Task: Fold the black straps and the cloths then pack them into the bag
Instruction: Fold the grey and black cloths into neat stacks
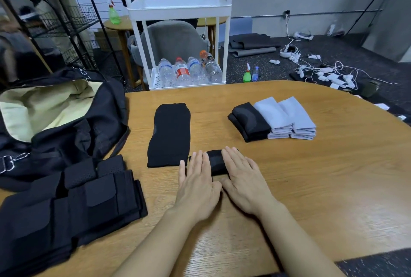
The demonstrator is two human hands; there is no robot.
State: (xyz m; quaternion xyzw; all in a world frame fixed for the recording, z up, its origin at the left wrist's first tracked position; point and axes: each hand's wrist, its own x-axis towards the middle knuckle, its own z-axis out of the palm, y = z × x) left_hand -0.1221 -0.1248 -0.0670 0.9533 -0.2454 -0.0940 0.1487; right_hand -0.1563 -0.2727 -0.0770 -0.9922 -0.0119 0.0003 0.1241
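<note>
From the head camera, both hands lay flat with fingers straight: the left hand (196, 180) and the right hand (243, 182) pressed side by side on a small folded black cloth (216, 162) near the table's (311, 176) middle, probably to flatten its crease. Its long axis appeared to run from nine to three o'clock. At ten o'clock from it an unfolded black cloth (170, 135) lay lengthwise, six to twelve. Folded cloths (272, 119) were stacked at two o'clock, black straps (71, 205) at eight, the open bag (57, 121) at ten, waiting.
</note>
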